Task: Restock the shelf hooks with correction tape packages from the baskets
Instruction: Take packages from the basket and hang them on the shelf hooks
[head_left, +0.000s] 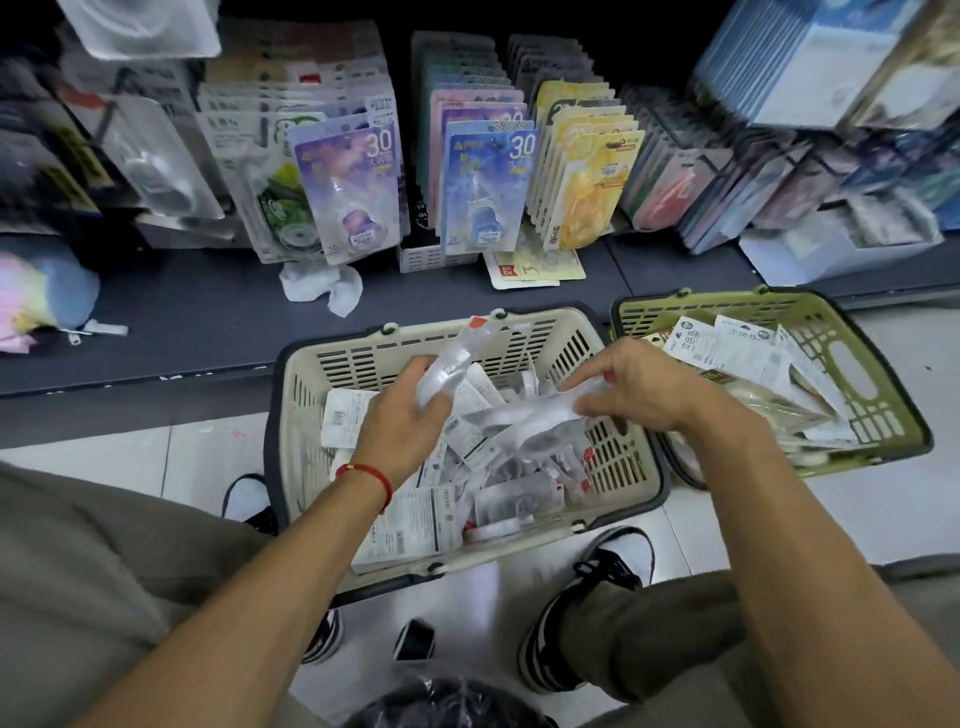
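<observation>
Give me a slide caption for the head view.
Both hands, left and right, lift clear packages from the beige basket below stocked hooks.

left hand (402, 410): forearm reaching forward, palm down, fingers curled round a clear package.
right hand (644, 387): forearm angled inward, fingertips pinching another clear package.

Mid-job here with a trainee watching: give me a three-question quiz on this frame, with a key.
1. True or false: both hands hold clear packages over the cream basket.
2. Which basket is farther to the person's right? A) green basket B) cream basket
3. Fill in: the wrist with the red string belongs to the ___ hand.

Key:
1. True: the left hand grips one package, and the right hand holds another package.
2. A
3. left
</observation>
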